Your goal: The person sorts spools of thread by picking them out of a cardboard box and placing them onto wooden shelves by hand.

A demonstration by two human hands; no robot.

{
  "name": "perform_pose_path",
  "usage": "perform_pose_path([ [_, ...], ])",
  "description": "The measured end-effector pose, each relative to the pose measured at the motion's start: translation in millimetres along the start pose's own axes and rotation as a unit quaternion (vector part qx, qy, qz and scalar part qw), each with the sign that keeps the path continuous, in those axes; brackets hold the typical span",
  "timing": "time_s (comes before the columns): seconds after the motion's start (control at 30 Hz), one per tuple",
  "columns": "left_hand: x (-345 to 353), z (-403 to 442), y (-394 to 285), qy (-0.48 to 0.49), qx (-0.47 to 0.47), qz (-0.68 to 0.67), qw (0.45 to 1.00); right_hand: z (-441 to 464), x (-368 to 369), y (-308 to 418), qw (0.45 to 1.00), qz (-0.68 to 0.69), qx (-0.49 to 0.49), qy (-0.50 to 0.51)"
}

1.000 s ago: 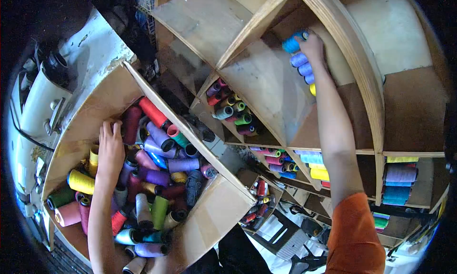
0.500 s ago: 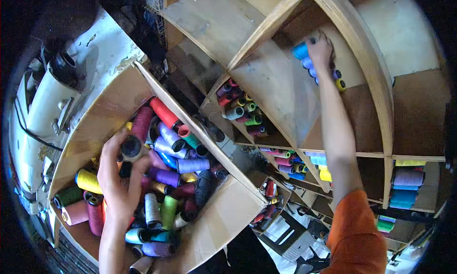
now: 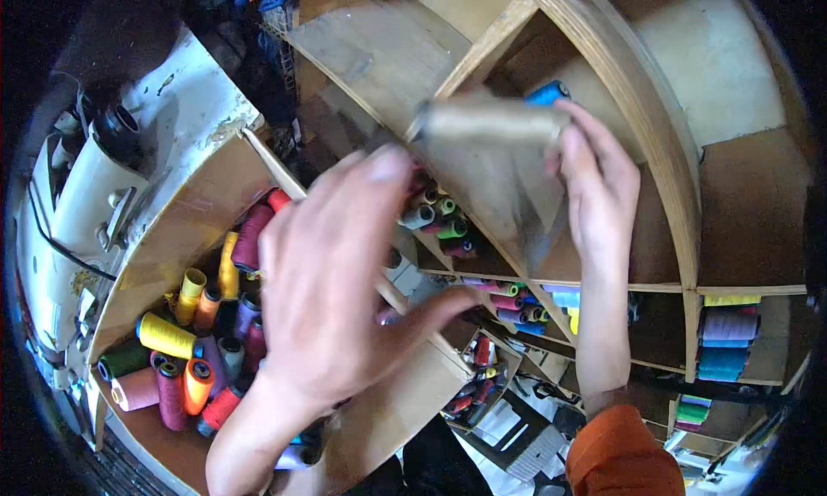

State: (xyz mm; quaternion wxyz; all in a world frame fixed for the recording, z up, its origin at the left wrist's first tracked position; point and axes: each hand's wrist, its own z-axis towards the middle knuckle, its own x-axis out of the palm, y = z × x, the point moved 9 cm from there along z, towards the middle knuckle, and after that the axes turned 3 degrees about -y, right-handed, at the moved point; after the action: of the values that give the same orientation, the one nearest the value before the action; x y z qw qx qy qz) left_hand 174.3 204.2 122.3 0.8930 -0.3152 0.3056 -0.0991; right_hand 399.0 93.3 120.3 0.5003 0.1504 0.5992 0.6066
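Observation:
A beige thread spool (image 3: 495,122), blurred by motion, lies sideways in front of the shelf, its right end held in the fingers of my right hand (image 3: 599,177). My left hand (image 3: 336,272) is raised over the cardboard box (image 3: 185,212), fingers and thumb spread, with nothing in it. Below and left of it, yellow (image 3: 167,336), orange (image 3: 197,384), pink and dark red spools lie loosely in the box. Behind the beige spool, a blue spool (image 3: 548,92) shows in the upper shelf compartment.
Wooden shelf dividers (image 3: 655,126) rise at the right. Lower compartments hold colored spools, including a lilac one (image 3: 729,325). A white sewing machine (image 3: 95,195) stands at the left. A smaller box with spools (image 3: 479,375) sits lower down, near a dark chair.
The beige spool has passed from my left hand to my right. My right hand has left the blue spool and come down nearer. My left hand has risen from the box and opened.

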Motion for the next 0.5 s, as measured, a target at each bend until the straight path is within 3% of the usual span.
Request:
perform_pose_path([
  [0.03,-5,-10,9,-0.032,-0.011,0.007,0.999,19,-16,-26,0.994,0.085,0.006,-0.067],
  [0.07,-10,-21,25,-0.032,-0.026,0.049,0.998,42,-33,-53,0.991,0.080,0.005,-0.107],
  [0.1,-14,-34,39,-0.053,-0.015,0.081,0.995,59,-48,-76,0.991,-0.048,0.057,-0.113],
  [0.13,-12,-47,61,-0.018,-0.040,0.105,0.994,76,-56,-91,0.984,-0.088,0.101,-0.117],
  [0.2,-9,-68,103,0.030,-0.086,0.163,0.982,108,-56,-99,0.974,-0.168,0.065,-0.141],
  [0.23,-5,-78,124,0.065,-0.118,0.192,0.972,129,-54,-104,0.959,-0.236,-0.001,-0.157],
  [0.3,4,-99,161,0.142,-0.177,0.220,0.949,182,-56,-139,0.887,-0.400,-0.116,-0.199],
  [0.33,10,-112,176,0.204,-0.216,0.232,0.926,205,-58,-163,0.848,-0.472,-0.137,-0.198],
  [0.4,22,-135,177,0.293,-0.164,0.276,0.901,246,-61,-204,0.772,-0.587,-0.153,-0.190],
  [0.5,38,-158,186,0.363,-0.119,0.349,0.856,265,-64,-233,0.759,-0.644,-0.063,-0.073],
])
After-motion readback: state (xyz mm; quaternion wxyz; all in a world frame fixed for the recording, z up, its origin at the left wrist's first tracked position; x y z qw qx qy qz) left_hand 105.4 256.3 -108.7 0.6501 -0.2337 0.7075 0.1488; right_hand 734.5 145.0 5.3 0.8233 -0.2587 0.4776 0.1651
